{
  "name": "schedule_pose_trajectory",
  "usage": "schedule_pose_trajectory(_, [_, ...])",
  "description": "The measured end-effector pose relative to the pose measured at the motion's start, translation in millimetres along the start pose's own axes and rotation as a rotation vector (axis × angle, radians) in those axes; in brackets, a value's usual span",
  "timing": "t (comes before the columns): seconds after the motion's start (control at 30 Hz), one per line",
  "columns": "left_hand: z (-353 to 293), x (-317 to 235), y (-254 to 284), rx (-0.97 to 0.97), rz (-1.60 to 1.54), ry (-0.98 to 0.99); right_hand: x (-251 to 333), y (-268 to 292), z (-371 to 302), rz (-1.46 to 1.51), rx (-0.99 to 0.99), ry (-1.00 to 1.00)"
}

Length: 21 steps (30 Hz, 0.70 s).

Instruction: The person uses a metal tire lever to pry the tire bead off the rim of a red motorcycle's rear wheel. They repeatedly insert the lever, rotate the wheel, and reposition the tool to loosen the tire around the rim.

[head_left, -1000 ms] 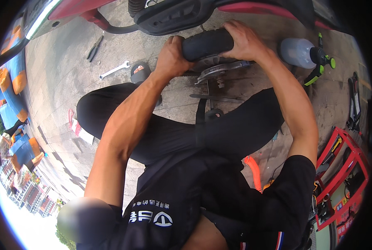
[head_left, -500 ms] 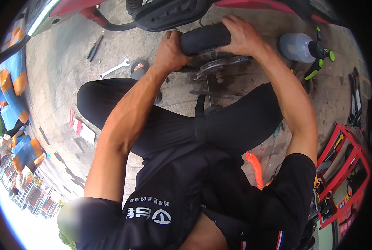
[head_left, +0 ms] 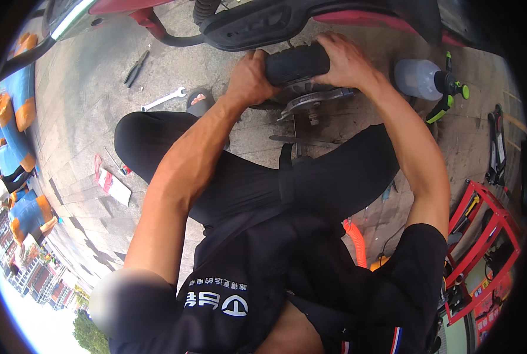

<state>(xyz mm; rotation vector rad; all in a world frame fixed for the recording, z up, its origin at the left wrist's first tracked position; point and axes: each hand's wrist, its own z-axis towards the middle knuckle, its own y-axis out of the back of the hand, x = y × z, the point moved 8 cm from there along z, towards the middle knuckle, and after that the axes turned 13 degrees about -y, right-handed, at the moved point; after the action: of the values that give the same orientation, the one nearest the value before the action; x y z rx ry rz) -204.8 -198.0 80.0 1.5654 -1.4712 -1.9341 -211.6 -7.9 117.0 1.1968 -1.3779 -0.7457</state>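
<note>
A black rubber tyre (head_left: 297, 64) on a wheel stands upright in front of me, between my two hands. My left hand (head_left: 251, 78) is closed on its left side, and my right hand (head_left: 347, 64) is wrapped over its right side with the thumb on the near face. Below the tyre shows the wheel's metal hub (head_left: 311, 105) with a disc and an axle end. A flat metal bar (head_left: 305, 142) lies on the ground just under the hub. The far side of the wheel is hidden.
A red and black vehicle body (head_left: 251, 23) hangs over the wheel. On the left lie pliers (head_left: 135, 69), a wrench (head_left: 163, 99) and a red-and-white packet (head_left: 112, 185). At right are a spray bottle (head_left: 417, 79), an orange coiled hose (head_left: 355, 243) and a red tool cart (head_left: 475, 259).
The whole view has shifted slightly. Both hands keep their grip on the tyre, which sits a little further right and lower in the picture.
</note>
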Motion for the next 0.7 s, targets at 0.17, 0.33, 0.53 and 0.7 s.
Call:
schedule_pose_trajectory(0.17, [-8.7, -9.7, 6.1, -0.145, -0.074, -0.133, 73.9, -3.6, 1.3, -0.154, 0.064, 0.2])
schedule_pose_trajectory(0.33, [-33.3, 26.4, -4.8, -0.164, -0.126, -0.011, 75.8, 0.1, 11.4, -0.201, 0.105, 0.07])
schedule_pose_trajectory(0.53, [-33.3, 35.1, -18.5, -0.178, -0.189, -0.021, 69.8, -9.6, 11.4, -0.223, 0.146, 0.107])
schedule_pose_trajectory(0.7, [-26.9, 31.7, -12.7, -0.096, -0.147, 0.034, 69.3, -8.0, 16.7, -0.218, 0.097, 0.13])
